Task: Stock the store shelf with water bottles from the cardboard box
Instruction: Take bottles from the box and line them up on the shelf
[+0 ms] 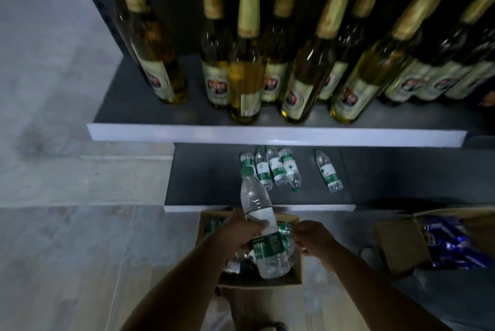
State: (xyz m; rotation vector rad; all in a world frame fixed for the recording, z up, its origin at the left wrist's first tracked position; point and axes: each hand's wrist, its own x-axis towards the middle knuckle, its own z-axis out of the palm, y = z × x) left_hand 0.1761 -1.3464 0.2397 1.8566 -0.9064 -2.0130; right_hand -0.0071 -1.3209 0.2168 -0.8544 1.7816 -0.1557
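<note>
While the water bottle (261,226) is hanging over the open cardboard box (296,277), the left hand (241,234) is gripping it round the label, cap pointing toward the lower shelf (203,178). The right hand (312,238) is hovering just beside it; whether its curled fingers are holding anything, I cannot tell. Best is probably standing it upright beside the shelved bottles (278,167), label outward.

The cardboard box (296,281) below the hands is mostly covered by both forearms, so its bottle count cannot be told. Beyond the hands, the glass bottles (245,68) are blurred (labels unreadable), their tops cut off. Right of the hands, another box (399,245) runs off-frame.
</note>
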